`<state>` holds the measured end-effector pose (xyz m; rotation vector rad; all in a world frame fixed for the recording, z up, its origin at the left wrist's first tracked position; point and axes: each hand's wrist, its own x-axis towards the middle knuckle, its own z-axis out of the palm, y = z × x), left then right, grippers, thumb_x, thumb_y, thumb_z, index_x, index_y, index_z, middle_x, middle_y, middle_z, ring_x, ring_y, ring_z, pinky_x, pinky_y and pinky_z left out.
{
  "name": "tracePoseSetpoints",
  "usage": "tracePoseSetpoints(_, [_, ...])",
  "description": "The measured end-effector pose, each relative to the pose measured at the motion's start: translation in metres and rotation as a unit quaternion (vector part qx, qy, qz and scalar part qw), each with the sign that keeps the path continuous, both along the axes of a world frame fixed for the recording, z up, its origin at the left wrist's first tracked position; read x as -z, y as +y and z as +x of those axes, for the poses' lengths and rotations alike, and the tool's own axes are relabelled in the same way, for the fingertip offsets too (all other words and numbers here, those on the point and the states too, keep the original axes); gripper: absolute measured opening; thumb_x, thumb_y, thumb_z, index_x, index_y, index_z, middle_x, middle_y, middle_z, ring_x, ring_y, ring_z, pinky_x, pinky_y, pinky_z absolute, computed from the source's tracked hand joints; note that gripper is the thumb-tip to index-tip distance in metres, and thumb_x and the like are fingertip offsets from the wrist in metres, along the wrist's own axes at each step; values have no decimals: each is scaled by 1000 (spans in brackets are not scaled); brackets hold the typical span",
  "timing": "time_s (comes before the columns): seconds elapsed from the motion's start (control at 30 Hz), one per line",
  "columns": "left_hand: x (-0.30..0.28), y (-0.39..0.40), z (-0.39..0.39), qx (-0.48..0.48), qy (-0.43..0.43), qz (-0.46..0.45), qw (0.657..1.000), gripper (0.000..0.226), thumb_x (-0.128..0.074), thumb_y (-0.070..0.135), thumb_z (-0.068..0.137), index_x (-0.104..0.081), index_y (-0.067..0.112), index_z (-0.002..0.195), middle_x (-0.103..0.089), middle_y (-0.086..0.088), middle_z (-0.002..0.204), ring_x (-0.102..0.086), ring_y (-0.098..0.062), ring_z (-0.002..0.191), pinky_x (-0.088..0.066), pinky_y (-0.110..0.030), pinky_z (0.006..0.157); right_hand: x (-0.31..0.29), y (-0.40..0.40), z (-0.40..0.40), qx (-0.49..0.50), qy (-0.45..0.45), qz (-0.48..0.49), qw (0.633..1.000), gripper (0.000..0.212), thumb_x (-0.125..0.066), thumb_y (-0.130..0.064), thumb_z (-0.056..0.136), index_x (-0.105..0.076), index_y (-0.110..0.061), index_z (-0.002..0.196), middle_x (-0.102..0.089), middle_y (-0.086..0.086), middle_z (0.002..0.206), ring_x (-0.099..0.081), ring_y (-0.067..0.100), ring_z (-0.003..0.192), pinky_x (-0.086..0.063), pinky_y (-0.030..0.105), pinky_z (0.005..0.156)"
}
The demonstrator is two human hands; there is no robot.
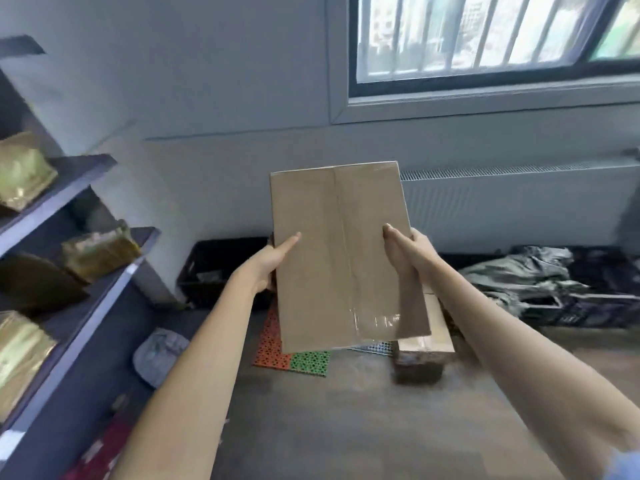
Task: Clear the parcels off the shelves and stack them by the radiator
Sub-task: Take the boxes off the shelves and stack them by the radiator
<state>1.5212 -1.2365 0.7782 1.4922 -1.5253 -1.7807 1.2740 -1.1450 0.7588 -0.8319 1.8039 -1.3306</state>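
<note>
Both hands (pixel 341 258) grip the cardboard parcel (pixel 343 251) between them, above floor

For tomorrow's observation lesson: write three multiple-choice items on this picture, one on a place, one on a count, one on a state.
1. Where is the white panel radiator?
A under the window
B on the shelves
C beside the door

2. How many gold foil-wrapped parcels show on the dark shelves?
A one
B three
C six

3. How is the flat brown cardboard box held?
A one hand
B both hands
C resting on the floor

Answers:
A, it sits below the barred window.
B, three show.
B, left hand and right hand hold its sides.
</note>
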Motion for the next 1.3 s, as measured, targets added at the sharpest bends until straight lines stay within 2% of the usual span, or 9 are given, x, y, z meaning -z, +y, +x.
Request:
tracePoseSetpoints(0.23, [115,-108,-54,6,10,93,996,71,-61,54,81,-35,27,141,-59,0,131,-58,-21,115,-48,-42,95,107,-94,-45,28,-82,89,992,46,-62,-40,87,-57,-11,121,-65,7,119,-63,20,104,-51,36,94])
tracePoseSetpoints(0.47, [221,-220,-101,13,-55,136,989,82,-62,55,80,-23,27,146,-50,-1,138,-50,-24,122,-35,-46,109,200,-182,-72,66,-100,165,979,43,-57,-37,91,-50,-14,127,-60,-10,114,-54,5,92,-40,20,83])
tracePoseSetpoints(0.57, [276,-245,-127,13,-97,155,983,85,-58,58,81,-15,25,147,-46,-1,140,-49,-19,116,-39,-36,101,252,-200,-90,76,-89,215,970,56,-56,-40,91,-43,-10,136,-54,1,133,-52,18,120,-39,25,99])
tracePoseSetpoints(0.63, [326,-251,-140,12,-119,164,979,87,-57,57,82,-12,23,148,-42,-1,143,-47,-17,116,-39,-32,97,297,-207,-104,63,-86,236,966,59,-55,-42,90,-41,-13,139,-52,4,137,-48,22,127,-38,37,108])
tracePoseSetpoints(0.73, [413,-256,-152,2,-155,195,969,87,-58,57,80,-16,20,147,-41,-3,145,-44,-23,127,-36,-38,106,377,-215,-120,46,-77,274,958,56,-55,-43,90,-42,-20,139,-54,0,135,-50,21,127,-38,45,108])
tracePoseSetpoints(0.87, [529,-262,-175,-13,-161,213,964,81,-57,52,84,-20,18,148,-40,-1,147,-40,-20,133,-29,-37,113,491,-237,-149,21,-76,306,949,57,-54,-40,92,-37,-20,142,-50,1,139,-47,21,127,-38,42,108])
tracePoseSetpoints(1.0, [635,-278,-213,8,-157,200,967,58,-51,40,92,-33,21,144,-44,4,144,-41,-15,131,-29,-27,103,605,-261,-188,8,-76,328,941,54,-52,-33,92,-37,-17,141,-49,3,140,-47,22,127,-37,31,104])
tracePoseSetpoints(1.13, [718,-305,-252,44,-198,225,953,58,-52,45,90,-37,20,141,-46,2,143,-42,-20,129,-31,-37,105,691,-272,-214,53,-89,362,927,58,-54,-33,89,-35,-16,141,-50,3,138,-49,22,124,-40,39,106])
tracePoseSetpoints(1.3, [782,-322,-295,56,-219,244,943,67,-50,49,90,-32,15,144,-39,-2,148,-37,-24,135,-28,-44,110,752,-281,-237,92,-115,376,915,55,-51,-26,93,-32,-11,142,-46,7,141,-46,22,128,-36,27,102])
